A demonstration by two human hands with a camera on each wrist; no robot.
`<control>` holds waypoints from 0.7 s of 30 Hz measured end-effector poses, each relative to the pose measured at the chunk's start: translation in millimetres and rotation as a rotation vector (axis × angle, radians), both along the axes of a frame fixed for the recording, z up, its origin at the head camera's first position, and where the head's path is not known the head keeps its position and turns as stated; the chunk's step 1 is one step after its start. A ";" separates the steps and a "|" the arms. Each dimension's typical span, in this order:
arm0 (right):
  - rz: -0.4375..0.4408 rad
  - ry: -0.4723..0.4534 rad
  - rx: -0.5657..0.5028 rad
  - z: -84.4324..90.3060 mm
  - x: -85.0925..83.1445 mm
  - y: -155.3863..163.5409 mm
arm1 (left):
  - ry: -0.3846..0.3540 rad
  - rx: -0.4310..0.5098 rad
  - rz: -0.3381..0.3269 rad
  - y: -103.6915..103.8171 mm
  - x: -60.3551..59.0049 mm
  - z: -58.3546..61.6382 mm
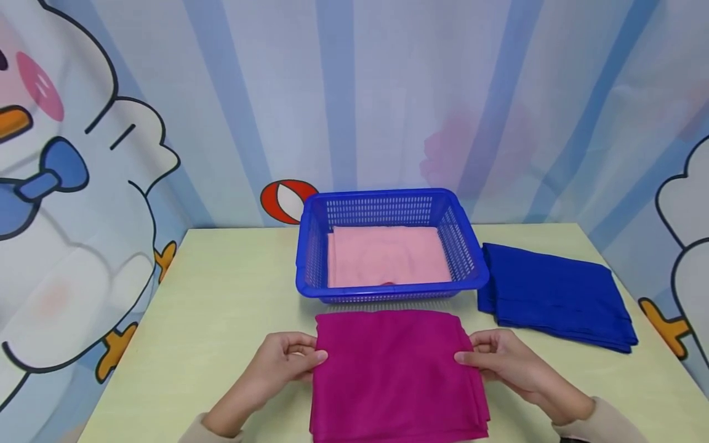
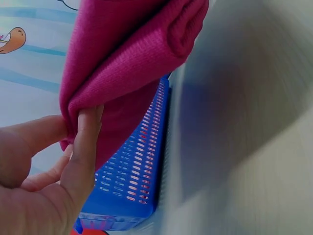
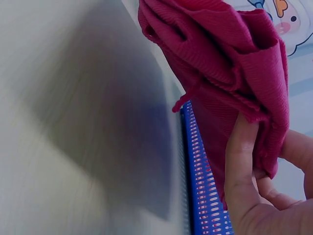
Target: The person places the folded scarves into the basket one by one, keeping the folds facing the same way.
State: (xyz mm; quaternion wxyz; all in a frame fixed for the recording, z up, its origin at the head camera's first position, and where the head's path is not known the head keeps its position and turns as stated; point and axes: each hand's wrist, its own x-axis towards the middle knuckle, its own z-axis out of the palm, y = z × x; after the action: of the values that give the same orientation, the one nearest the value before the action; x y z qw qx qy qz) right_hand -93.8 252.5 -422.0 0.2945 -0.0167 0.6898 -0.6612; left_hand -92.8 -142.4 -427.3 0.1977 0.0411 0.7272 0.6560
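A folded magenta cloth [image 1: 396, 375] hangs between both hands, in front of the basket and raised over the table. My left hand [image 1: 282, 363] pinches its left edge, thumb on top and fingers beneath. At the opposite edge my right hand [image 1: 501, 357] pinches the cloth the same way. Both wrist views show the stacked folds of the magenta cloth [image 2: 132, 58] from the side, with its shadow on the table below. A loose thread end [image 3: 183, 100] dangles from the folds in the right wrist view.
Behind the cloth stands a blue plastic basket [image 1: 388, 289] with a folded pink cloth [image 1: 388, 255] lying in it. A folded dark blue cloth [image 1: 559, 298] lies on the table [image 1: 238, 277] right of the basket. A printed curtain [image 1: 388, 92] hangs around the table's back and sides.
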 end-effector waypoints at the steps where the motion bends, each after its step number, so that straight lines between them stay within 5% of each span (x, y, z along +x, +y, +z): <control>1: 0.002 0.004 0.000 0.7 0.4 0.2 | -0.002 -0.002 0.001 -0.3 0.1 0.7; 21: 0.004 0.065 -0.017 28.9 -4.2 0.8 | 0.003 0.011 0.006 -3.2 -3.3 23.7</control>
State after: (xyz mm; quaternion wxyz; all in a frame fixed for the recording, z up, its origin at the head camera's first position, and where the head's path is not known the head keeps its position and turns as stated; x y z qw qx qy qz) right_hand -98.0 253.3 -393.1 0.2730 -0.0422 0.6932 -0.6657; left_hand -96.1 -145.5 -403.5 0.1945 0.0412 0.7240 0.6605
